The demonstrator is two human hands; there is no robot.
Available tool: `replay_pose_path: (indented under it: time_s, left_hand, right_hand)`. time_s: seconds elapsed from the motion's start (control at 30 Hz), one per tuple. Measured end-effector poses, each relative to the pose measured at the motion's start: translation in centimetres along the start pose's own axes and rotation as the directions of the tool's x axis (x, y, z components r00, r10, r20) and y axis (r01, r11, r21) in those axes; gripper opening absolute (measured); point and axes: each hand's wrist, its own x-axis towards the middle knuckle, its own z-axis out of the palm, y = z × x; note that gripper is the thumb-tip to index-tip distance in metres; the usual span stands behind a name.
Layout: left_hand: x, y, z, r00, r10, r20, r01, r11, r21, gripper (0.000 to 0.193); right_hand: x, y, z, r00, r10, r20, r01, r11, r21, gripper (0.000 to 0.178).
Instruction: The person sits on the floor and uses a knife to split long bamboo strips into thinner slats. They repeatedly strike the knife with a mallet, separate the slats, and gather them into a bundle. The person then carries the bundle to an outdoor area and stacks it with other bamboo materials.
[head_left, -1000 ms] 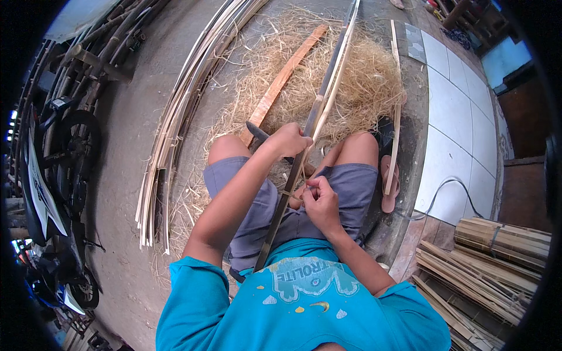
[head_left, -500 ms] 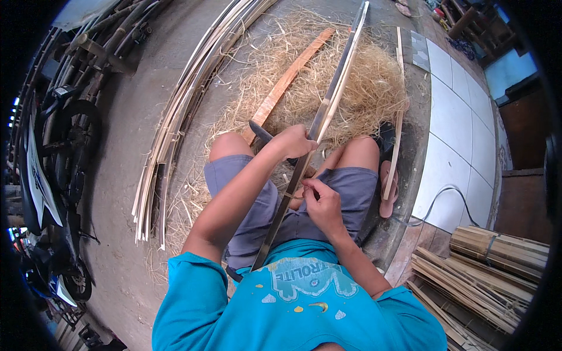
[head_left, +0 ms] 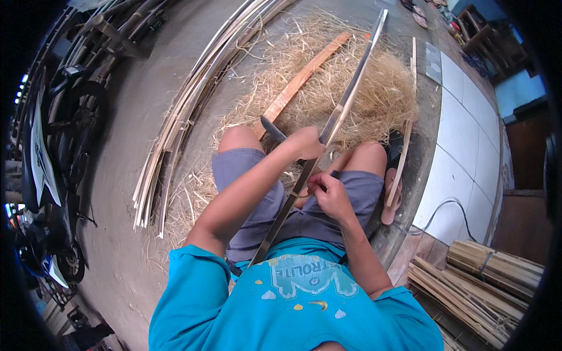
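A long, narrow bamboo strip (head_left: pixel 297 183), dark on one face and pale along its edge, runs from my lap out over the pile of shavings. My left hand (head_left: pixel 307 143) is closed round it above my thighs. Just beside that hand juts the dark curved blade of a knife (head_left: pixel 273 128); its handle is mostly hidden, and whether the hand touches it is unclear. My right hand (head_left: pixel 329 195) is closed lower down, thumb and fingers pinched at the strip's edge, where a thin curled sliver (head_left: pixel 300 196) shows.
Curly shavings (head_left: pixel 380 99) cover the floor ahead, with a flat wooden board (head_left: pixel 301 79) across them. Long bamboo strips (head_left: pixel 184 111) lie to the left, near a motorbike (head_left: pixel 44 152). At right are a sandal (head_left: pixel 389 207), white tiles (head_left: pixel 453 169) and bundled slats (head_left: pixel 494 263).
My right hand has moved slightly up along the strip, closer to my left hand. The left grip stays on the strip. The whole view has shifted a little.
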Motion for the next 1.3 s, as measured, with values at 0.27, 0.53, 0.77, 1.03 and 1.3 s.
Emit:
replay_pose_path:
  time_s: [0.27,0.53,0.77,1.03,1.3]
  left_hand:
    - [-0.7,-3.1,1.6,0.993,-0.066,-0.096,0.059,0.996,-0.067,0.036]
    - [-17.6,-3.8,2.6,0.843,0.068,-0.534,-0.197,0.962,-0.189,0.053]
    - [-38.2,-0.8,0.9,0.757,-0.529,-0.384,0.481,0.849,-0.22,0.062]
    - [-41.7,-6.0,0.1,0.232,-0.516,-0.824,0.552,0.768,-0.326,0.031]
    - [-43.9,-12.8,-11.0,0.145,-0.332,-0.932,0.613,0.769,-0.179,0.038]
  right_hand:
    - [0.4,2.1,2.5,0.989,0.147,-0.01,-0.132,0.916,0.379,0.021]
    - [6.7,0.6,3.1,0.854,0.377,0.358,-0.466,0.248,0.849,0.035]
    - [10.6,-14.4,5.8,0.989,-0.006,-0.147,0.112,0.675,0.73,0.026]
    - [11.8,-26.3,10.1,0.926,-0.347,0.149,0.183,0.757,0.627,0.028]
    - [16.1,-31.4,15.0,0.716,-0.416,0.56,0.384,0.905,0.181,0.055]
